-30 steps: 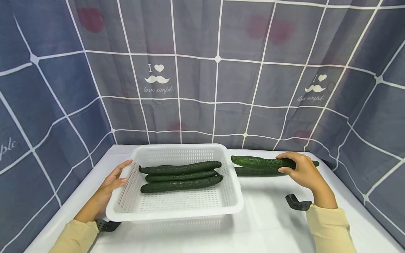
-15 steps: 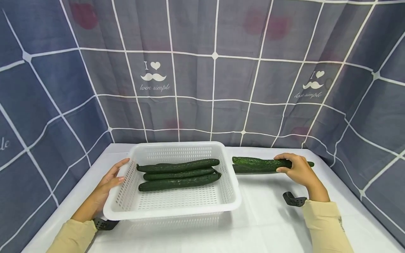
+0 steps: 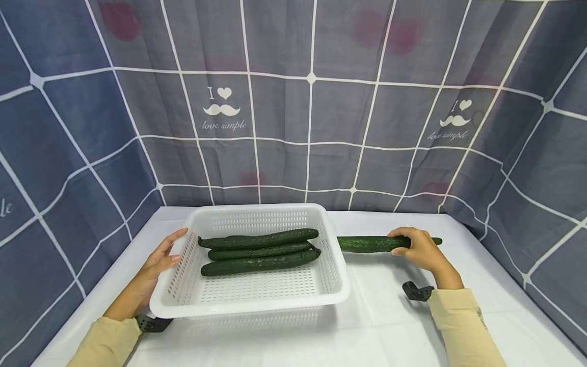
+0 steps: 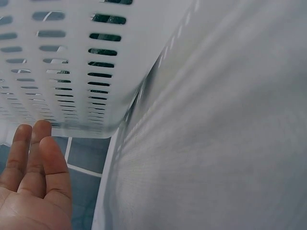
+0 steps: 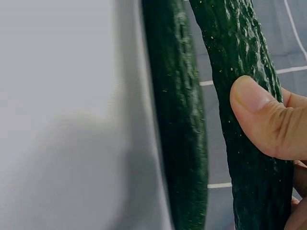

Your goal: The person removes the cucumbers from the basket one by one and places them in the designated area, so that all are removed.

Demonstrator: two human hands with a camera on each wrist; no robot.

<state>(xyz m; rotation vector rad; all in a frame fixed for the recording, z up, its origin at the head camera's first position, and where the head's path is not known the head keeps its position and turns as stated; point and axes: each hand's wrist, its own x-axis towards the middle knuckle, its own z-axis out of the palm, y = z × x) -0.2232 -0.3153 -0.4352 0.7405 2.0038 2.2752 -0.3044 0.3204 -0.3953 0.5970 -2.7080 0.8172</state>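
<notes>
My right hand (image 3: 419, 250) grips a bumpy green cucumber (image 3: 367, 244) beside the basket, its thumb pressed on the skin in the right wrist view. In that view a second cucumber (image 5: 180, 124) lies on the white surface, apart from the held cucumber (image 5: 254, 177); in the head view it cannot be made out separately. My left hand (image 3: 153, 270) rests at the left side of a white perforated basket (image 3: 257, 310), fingers extended against it. Several dark green cucumbers (image 3: 261, 261) lie side by side in the basket. In the left wrist view, extended fingers (image 4: 36, 158) are near the basket wall (image 4: 124, 62).
The basket stands on a white-covered table (image 3: 380, 316). A dark grid-patterned curtain (image 3: 284, 112) encloses the back and both sides. A black device (image 3: 417, 291) sits at my right wrist, and another black device (image 3: 153, 324) at my left.
My right hand has moved left and slightly toward me with the cucumber, which now hides the other one in the head view. My left hand stays at the basket's side.
</notes>
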